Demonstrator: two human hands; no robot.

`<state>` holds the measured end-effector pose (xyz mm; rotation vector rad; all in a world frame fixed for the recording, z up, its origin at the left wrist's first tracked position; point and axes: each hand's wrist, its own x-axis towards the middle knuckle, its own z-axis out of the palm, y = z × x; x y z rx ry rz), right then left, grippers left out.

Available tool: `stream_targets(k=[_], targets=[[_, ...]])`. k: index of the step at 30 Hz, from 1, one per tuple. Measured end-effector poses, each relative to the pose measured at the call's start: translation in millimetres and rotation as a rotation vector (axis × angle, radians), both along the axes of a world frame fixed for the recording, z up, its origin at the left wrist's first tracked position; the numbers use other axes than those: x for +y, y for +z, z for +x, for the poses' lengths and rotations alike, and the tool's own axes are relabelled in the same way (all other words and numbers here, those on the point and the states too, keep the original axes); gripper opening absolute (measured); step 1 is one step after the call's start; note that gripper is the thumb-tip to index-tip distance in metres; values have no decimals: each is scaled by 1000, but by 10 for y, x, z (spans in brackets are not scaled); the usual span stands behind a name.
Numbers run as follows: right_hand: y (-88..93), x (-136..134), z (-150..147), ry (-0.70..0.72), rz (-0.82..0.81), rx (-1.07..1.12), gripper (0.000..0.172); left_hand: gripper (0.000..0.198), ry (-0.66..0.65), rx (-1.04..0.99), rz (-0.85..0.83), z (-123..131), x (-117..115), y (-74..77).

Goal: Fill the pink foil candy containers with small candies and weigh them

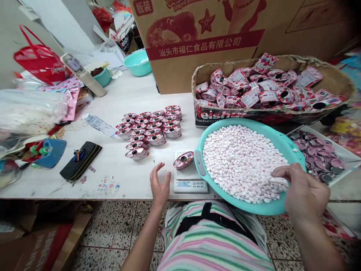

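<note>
Clock reference: digital scale [191, 186] at centre, 12 o'clock away from the wearer. Scale sits at the front edge of the tabletop [118, 90]; display lit, digits too blurred to record reliably.

Left hand [160, 184]: just off the scale at 9 o'clock, above the tabletop edge. Fingers parted from thumb and loosely curved; palm holds nothing.

Right hand [307, 190]: beyond the scale at 3 o'clock, over the near-right rim of the turquoise basin [283, 146]. Fingers curled, thumb reaching over the candies; cannot tell whether anything is pinched.

Round candy container [184, 160]: on the scale platform, tilted, dark opening showing, beside the basin's grey handle. Basin lies at 3 o'clock, rim overhanging the table edge, heaped with pale pink and white tablet candies [244, 162].

Grouped candy containers [153, 131]: close rows at 10 to 11 o'clock, dark openings upward. Cut-down carton [207, 117] at 1 to 2 o'clock, piled with more printed containers [248, 96]. Pink caps [321, 154] fill a white tray past the basin, 3 o'clock.

Clear plastic bottle [100, 125]: lying, 10 o'clock. Black zip pouch [81, 162]: 9 o'clock.
</note>
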<state>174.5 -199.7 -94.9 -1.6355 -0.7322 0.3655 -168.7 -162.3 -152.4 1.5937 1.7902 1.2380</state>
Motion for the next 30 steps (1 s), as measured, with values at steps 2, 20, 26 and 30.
stream_targets(k=[2,20,26,30], targets=[[-27,9,3,-2,-27,-3,35,34,50,-29,-21,-53,-109,-50],[-28,60,-17,310,-193,-157,28,33,51,7,-1,-12,-148,-28],[14,283,-374,814,-322,-559,34,33,39,32,40,-5,-119,-23],[-84,418,-587,866,-338,-775,29,33,45,40,40,-63,-163,-68]])
